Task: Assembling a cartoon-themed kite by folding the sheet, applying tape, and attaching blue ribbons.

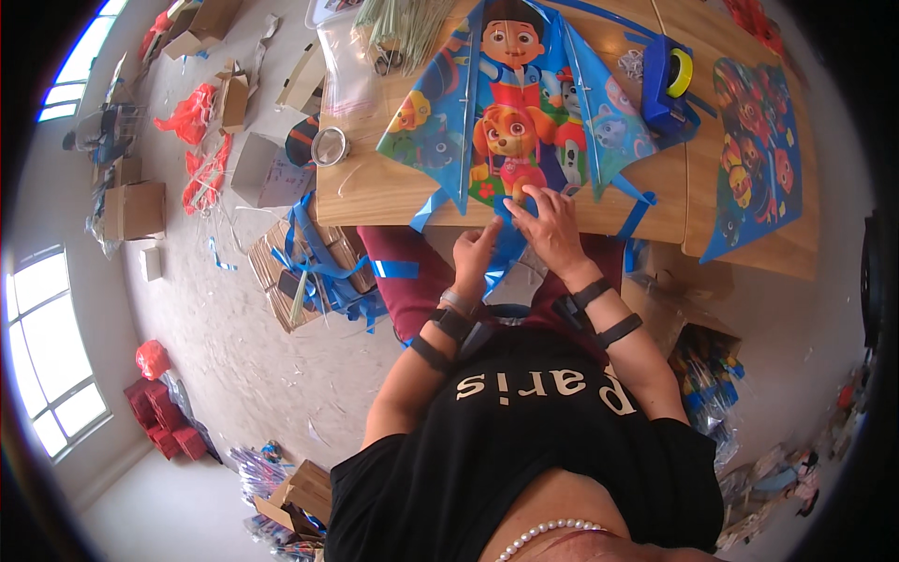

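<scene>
A blue kite (510, 122) printed with cartoon puppies and a child lies spread on the wooden table (375, 192), with thin rods along its panels. Its lower tip reaches the table's near edge, where a blue plastic tail strip (508, 251) hangs over my lap. My right hand (552, 232) bends over this tip, thumb and fingers closing on the strip's upper end. Just left of it, my left hand (475, 255) has its fingers drawn together beside the strip; what they pinch is hidden. Blue strips (431, 209) also trail from the kite's side corners.
A blue tape dispenser (665, 94) with a yellow-green roll stands right of the kite. Another printed kite sheet (757, 155) lies farther right. A clear tape roll (330, 147), plastic bags (345, 70) and thin sticks (398, 28) are at left. Cardboard boxes (134, 212) are on the floor.
</scene>
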`<state>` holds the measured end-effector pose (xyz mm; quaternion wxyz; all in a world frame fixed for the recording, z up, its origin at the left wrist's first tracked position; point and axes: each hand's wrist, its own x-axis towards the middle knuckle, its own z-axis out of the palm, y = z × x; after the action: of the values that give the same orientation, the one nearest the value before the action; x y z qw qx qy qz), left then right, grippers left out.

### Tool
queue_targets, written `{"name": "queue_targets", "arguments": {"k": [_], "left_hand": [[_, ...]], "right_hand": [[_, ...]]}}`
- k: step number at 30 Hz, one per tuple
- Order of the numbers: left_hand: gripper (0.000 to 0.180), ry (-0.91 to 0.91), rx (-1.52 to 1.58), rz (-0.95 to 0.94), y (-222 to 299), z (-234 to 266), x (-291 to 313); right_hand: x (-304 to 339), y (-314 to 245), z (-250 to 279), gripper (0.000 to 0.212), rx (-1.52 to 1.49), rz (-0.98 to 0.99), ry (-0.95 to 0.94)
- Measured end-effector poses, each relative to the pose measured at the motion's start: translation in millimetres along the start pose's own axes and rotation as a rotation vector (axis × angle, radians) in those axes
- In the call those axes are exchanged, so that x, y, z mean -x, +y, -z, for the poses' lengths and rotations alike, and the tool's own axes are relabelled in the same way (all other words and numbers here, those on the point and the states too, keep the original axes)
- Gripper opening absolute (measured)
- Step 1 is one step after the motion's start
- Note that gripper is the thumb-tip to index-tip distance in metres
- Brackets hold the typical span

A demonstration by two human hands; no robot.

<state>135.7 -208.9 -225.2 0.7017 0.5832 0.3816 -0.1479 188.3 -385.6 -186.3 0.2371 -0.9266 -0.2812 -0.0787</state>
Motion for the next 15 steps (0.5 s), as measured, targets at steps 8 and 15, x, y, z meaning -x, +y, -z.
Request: {"name": "queue_targets", "arguments": {"k": [8, 15], "left_hand": [[0.036, -0.074, 0.398, 0.093, 12.0, -22.8, -6.8], [0.032, 0.080, 0.353, -0.090, 4.9, -36.8, -7.2]], "right_hand": [[1.9, 3.2, 0.5, 0.043, 0.018, 0.012, 0.008], [0.7, 3.9, 0.7, 0.040, -0.017, 0.013, -0.020]]}}
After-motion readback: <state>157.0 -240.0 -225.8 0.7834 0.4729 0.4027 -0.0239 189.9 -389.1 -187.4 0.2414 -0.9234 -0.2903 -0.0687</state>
